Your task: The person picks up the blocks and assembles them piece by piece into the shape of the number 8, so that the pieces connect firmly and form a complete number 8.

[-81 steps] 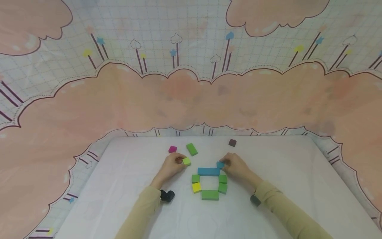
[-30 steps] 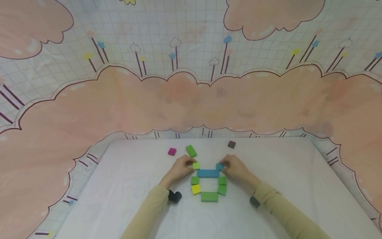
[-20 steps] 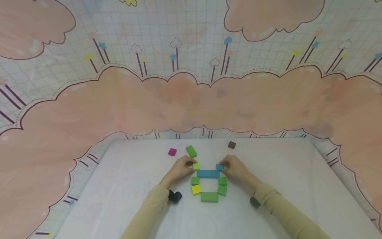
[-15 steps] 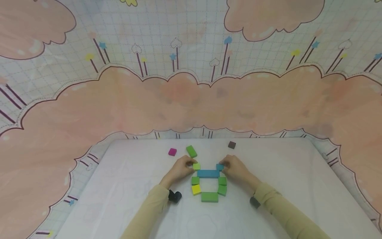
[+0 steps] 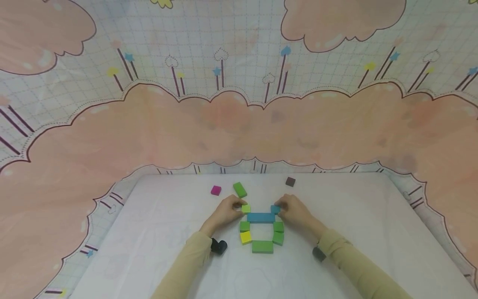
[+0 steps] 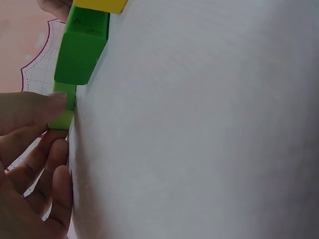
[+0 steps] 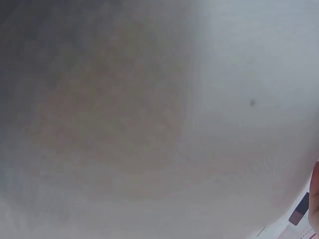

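Note:
In the head view my left hand [image 5: 226,211] pinches a small light green block [image 5: 246,209] between thumb and fingers, at the far left corner of a long blue block [image 5: 261,218]. My right hand [image 5: 294,210] pinches a small blue block [image 5: 275,209] at that bar's far right corner. Nearer to me, two green blocks [image 5: 278,226] stand at the right, a green block [image 5: 244,226] and a yellow block [image 5: 246,237] at the left, and a longer green block [image 5: 262,247] at the front, outlining a ring. In the left wrist view the thumb lies on the light green block [image 6: 61,120].
Behind the hands lie a magenta block [image 5: 215,190], a tilted green block [image 5: 240,189] and a dark brown block [image 5: 290,182]. The white table [image 5: 168,199] ends at a patterned cloth backdrop [image 5: 239,124]. Black wrist cameras [image 5: 219,246] sit on both wrists.
My left hand has carried the light green block rightward to the blue bar's far left corner, and has stayed there for the last second. My right hand keeps its pinch on the small blue block.

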Motion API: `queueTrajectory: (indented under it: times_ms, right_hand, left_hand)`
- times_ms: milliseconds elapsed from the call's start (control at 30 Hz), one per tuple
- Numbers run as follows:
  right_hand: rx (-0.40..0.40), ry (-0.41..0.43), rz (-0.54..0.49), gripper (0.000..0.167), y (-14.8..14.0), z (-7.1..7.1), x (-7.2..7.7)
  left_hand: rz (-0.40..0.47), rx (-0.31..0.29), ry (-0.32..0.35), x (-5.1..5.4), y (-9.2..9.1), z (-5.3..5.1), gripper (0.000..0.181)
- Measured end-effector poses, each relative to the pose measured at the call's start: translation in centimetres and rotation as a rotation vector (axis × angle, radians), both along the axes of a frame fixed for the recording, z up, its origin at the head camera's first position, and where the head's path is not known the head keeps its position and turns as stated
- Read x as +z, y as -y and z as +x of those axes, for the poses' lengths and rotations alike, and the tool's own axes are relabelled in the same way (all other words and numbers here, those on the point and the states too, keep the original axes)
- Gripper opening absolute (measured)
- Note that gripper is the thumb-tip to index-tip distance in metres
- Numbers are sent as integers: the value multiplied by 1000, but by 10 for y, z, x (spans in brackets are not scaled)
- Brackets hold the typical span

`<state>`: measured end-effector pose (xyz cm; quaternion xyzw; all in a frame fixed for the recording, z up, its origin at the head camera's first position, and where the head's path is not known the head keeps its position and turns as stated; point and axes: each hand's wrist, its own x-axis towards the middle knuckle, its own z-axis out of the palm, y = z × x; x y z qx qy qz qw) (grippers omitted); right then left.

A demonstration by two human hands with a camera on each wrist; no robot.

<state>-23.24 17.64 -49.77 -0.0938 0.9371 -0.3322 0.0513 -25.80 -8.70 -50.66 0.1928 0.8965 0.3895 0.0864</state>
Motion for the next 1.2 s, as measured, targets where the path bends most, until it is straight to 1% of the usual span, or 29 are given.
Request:
queueTrajectory:
  times_ms: [267,500,700,800,933,1067,1200]
  right_hand:
    - [12,1,3,33,0,1,0]
    - [44,-19,43,41,0,2,0]
    - [39,-10,-2,41,-4,3,-3]
    - [44,18,-29,41,-9,1,-4]
    - [61,52,-45,40,-15,0,-1]
    - [66,76,-56,37,-21,-2,5]
    - [73,71,-54,35,-27,-4,9]
  left_hand:
    - [7,-5,6,-2,0,-1,32]
    - [13,1,8,-4,1,-2,32]
    - [17,6,19,-4,1,-2,32]
    - [25,8,29,-2,1,-2,32]
    - [32,9,35,-2,1,-1,33]
    - [42,12,36,-4,1,-2,32]
    - [57,18,41,-6,1,-1,32]
